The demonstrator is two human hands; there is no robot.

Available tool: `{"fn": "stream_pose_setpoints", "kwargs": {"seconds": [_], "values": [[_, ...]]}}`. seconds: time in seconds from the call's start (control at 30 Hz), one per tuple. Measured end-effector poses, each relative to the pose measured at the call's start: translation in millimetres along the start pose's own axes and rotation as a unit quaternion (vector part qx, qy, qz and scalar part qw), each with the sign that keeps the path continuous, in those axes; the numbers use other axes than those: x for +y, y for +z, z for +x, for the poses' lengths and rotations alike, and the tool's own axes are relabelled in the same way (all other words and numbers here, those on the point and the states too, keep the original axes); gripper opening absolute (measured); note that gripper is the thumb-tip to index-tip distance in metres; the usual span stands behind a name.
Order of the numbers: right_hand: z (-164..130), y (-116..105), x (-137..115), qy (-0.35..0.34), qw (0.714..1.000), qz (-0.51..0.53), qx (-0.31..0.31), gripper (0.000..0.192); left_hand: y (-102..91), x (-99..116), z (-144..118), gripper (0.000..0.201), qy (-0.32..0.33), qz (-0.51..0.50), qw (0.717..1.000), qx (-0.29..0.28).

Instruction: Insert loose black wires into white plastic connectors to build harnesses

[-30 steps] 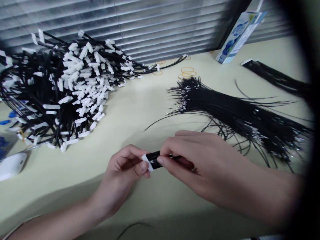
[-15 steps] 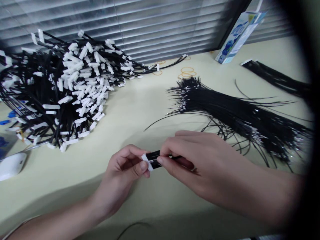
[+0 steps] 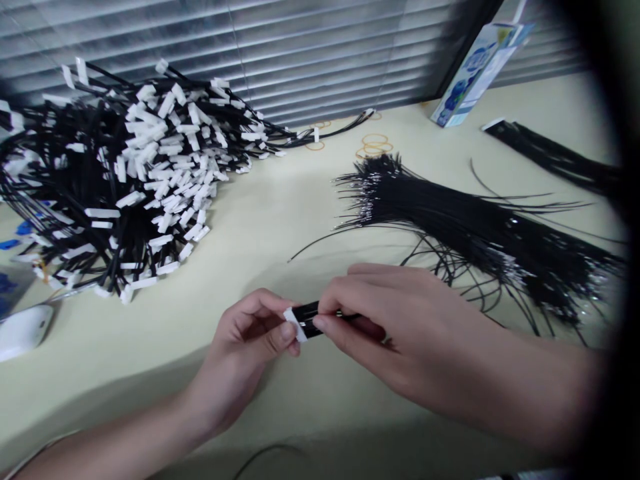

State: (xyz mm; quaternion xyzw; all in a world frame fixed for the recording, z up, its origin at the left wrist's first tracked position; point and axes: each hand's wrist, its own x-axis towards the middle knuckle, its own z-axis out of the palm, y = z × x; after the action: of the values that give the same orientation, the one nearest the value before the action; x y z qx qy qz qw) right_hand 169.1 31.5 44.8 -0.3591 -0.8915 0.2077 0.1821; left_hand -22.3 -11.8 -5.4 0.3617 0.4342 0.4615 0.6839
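Note:
My left hand (image 3: 255,340) pinches a small white connector housing (image 3: 295,325) between thumb and fingers. Black wires (image 3: 309,321) run out of the housing's right side toward my right hand (image 3: 390,320). The thumb and index finger of my right hand are pressed together on these black wires, close to the housing. How many wires the right fingers grip cannot be made out. Behind the right hand lies a thick bundle of loose black wires (image 3: 440,207) with shiny metal terminals at their ends.
A big heap of black cables with white connectors (image 3: 170,180) lies at the left, beside a white earbud case (image 3: 25,331). Yellow rubber bands (image 3: 376,143) lie at the back. A drink carton (image 3: 467,80) and a flat black cable bundle (image 3: 545,150) are at the right.
My right hand has shifted very slightly left, toward the connector housing. My left hand stays in place with the housing.

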Motion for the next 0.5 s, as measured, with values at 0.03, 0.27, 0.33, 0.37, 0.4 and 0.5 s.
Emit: {"fn": "stream_pose_setpoints", "kwargs": {"seconds": [0.03,0.27,0.33,0.37,0.4,0.5], "values": [[0.0,0.0,-0.1,-0.001,1.000,-0.003,0.003,0.020,-0.2,-0.2,0.1,0.009,0.001,0.001,1.000,-0.002],[-1.6,0.4,-0.7,0.004,1.000,-0.011,-0.007,0.020,-0.4,-1.3,0.8,0.007,0.015,0.033,0.999,-0.004],[-2.0,0.7,-0.4,0.007,1.000,-0.004,-0.019,0.020,-0.3,-0.8,0.3,0.007,0.012,0.035,0.999,-0.002],[-2.1,1.0,-0.3,0.007,1.000,0.000,-0.024,0.020,-0.2,-0.6,0.1,0.007,0.010,0.035,0.999,-0.004],[-2.2,1.5,-0.1,0.008,1.000,0.004,-0.028,0.020,-0.2,-0.5,0.0,0.007,0.008,0.035,0.999,-0.007],[-1.9,4.0,0.2,0.005,0.999,0.013,-0.029,0.021,-0.5,-0.8,0.4,0.007,0.010,0.041,0.999,-0.010]]}}
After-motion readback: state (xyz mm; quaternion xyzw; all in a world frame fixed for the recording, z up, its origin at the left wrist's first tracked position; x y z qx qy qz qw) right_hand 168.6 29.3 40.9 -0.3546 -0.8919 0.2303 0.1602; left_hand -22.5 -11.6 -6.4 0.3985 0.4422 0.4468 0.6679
